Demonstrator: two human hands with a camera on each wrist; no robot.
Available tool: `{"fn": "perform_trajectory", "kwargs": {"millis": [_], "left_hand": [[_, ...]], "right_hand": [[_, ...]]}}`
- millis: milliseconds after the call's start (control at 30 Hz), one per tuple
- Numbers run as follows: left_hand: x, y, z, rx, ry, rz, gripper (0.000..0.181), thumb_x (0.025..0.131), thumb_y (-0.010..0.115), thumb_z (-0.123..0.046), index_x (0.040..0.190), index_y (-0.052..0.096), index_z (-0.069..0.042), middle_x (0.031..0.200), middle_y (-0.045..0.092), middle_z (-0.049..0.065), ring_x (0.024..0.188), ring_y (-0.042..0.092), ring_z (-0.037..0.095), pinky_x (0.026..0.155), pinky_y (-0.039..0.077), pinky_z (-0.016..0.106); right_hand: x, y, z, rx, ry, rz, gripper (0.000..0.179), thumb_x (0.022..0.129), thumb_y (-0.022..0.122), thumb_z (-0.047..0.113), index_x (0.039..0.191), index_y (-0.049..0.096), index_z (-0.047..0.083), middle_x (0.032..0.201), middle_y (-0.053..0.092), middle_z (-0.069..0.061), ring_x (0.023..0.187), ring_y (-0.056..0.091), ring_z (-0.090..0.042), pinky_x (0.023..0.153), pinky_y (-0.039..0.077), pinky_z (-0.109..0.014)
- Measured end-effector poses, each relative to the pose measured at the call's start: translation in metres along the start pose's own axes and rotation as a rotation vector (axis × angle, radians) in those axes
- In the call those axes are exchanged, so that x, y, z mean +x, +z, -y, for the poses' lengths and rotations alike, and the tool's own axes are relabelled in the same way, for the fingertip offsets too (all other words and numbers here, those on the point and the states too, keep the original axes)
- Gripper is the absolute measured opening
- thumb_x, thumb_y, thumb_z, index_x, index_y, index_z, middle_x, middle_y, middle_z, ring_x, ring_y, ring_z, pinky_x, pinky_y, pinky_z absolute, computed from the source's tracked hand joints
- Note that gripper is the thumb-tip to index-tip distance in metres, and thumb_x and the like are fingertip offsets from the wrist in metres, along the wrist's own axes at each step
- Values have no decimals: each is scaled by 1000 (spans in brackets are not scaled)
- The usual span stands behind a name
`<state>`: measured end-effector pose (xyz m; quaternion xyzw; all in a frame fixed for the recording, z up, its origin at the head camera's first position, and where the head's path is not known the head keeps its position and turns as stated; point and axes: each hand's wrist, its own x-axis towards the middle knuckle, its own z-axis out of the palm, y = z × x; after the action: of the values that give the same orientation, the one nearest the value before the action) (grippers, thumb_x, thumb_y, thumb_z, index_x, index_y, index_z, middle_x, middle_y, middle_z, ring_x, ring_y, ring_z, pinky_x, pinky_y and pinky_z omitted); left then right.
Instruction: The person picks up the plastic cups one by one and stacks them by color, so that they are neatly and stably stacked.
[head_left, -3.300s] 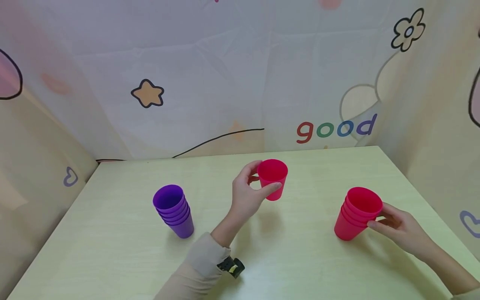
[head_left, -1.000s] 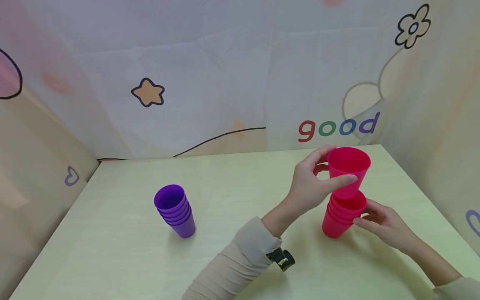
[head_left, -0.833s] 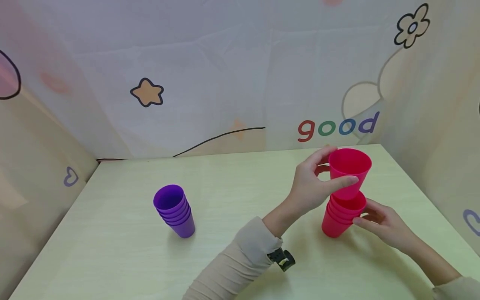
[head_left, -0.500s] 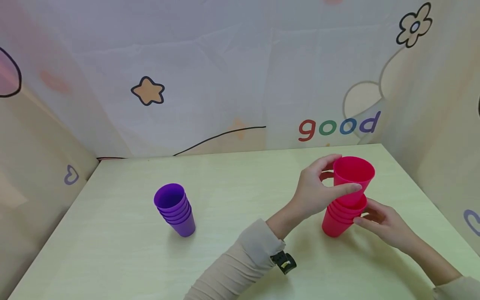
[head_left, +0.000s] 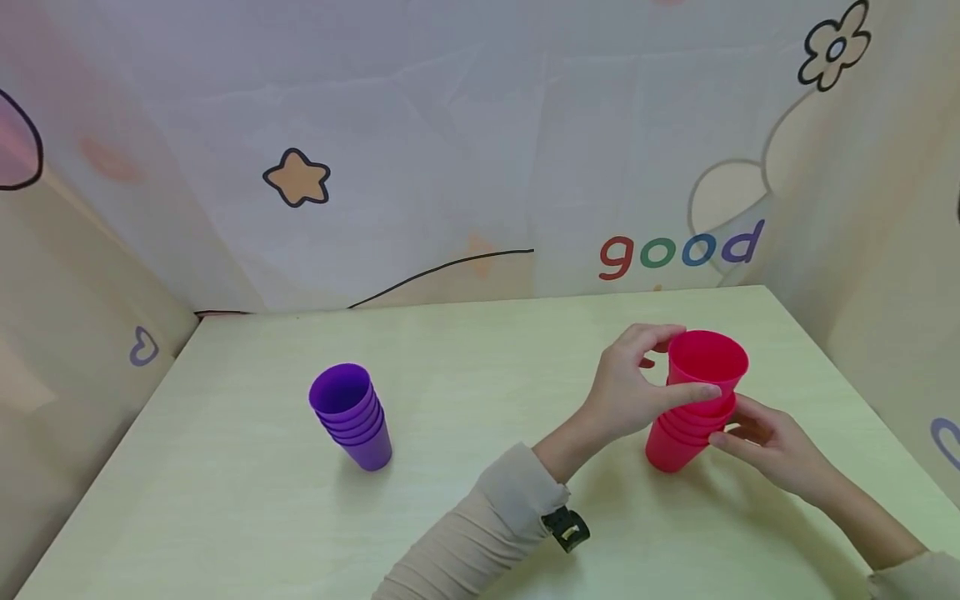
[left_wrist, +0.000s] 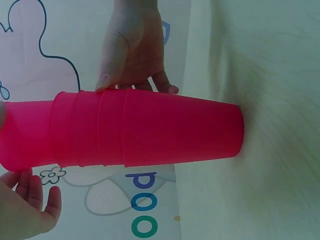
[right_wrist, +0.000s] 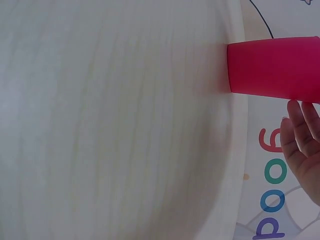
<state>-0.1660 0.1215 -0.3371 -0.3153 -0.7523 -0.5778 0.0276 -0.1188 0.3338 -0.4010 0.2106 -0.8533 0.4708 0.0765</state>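
My left hand point(head_left: 626, 387) pinches a pinkish-red plastic cup point(head_left: 708, 357) near its rim, thumb in front and fingers behind. The cup's lower part sits inside the top of a stack of nested cups point(head_left: 670, 452) of the same colour. In the left wrist view, the stack's base point(left_wrist: 232, 130) rests on the table and the held cup point(left_wrist: 27, 132) juts out of its mouth. Around the stack's upper side, my right hand point(head_left: 780, 446) grips with thumb and fingers. The right wrist view shows fingertips point(right_wrist: 294, 105) against the lowest cup point(right_wrist: 270, 67).
A stack of nested purple cups point(head_left: 348, 404) stands on the left side of the pale table point(head_left: 480, 375). Behind the table hangs a printed cloth point(head_left: 420, 167) with a star, a flower and the word "good". A black strap device point(head_left: 566, 527) is on my left wrist.
My left hand has carried its red cup rightward over the red stack, then lowered it into the top. My right hand keeps hold of the stack, which shifted slightly left earlier.
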Motion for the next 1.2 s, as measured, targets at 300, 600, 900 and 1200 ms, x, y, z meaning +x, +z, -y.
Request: {"fn": "perform_trajectory", "kwargs": {"millis": [300, 600, 900, 1200], "left_hand": [[-3, 7, 8, 73, -6, 9, 58, 73, 76, -31, 124, 53, -16, 115, 53, -9, 98, 46, -2, 74, 41, 10], [-4, 10, 12, 76, -23, 21, 58, 72, 77, -31, 124, 53, -17, 115, 53, -10, 98, 45, -3, 74, 41, 10], [-7, 11, 15, 76, -58, 42, 60, 71, 77, -30, 124, 53, -18, 115, 52, -11, 99, 44, -2, 73, 42, 11], [-8, 13, 19, 104, -75, 59, 61, 70, 78, -31, 124, 53, -19, 115, 52, -11, 99, 44, -2, 72, 42, 11]], "right_hand": [[-1, -1, -1, -8, 2, 2, 46, 80, 61, -8, 123, 51, 6, 104, 58, 18, 91, 56, 1, 71, 49, -16], [0, 0, 0, 0, -20, -6, 45, 80, 60, -10, 122, 51, 4, 105, 58, 18, 91, 56, 1, 71, 49, -15], [0, 0, 1, -5, -15, -15, 41, 80, 60, -9, 118, 53, 4, 102, 59, 17, 89, 57, 0, 71, 49, -15], [-1, 0, -1, -8, -12, -18, 40, 80, 61, -9, 118, 52, 1, 102, 59, 16, 89, 57, 0, 71, 50, -16]]}}
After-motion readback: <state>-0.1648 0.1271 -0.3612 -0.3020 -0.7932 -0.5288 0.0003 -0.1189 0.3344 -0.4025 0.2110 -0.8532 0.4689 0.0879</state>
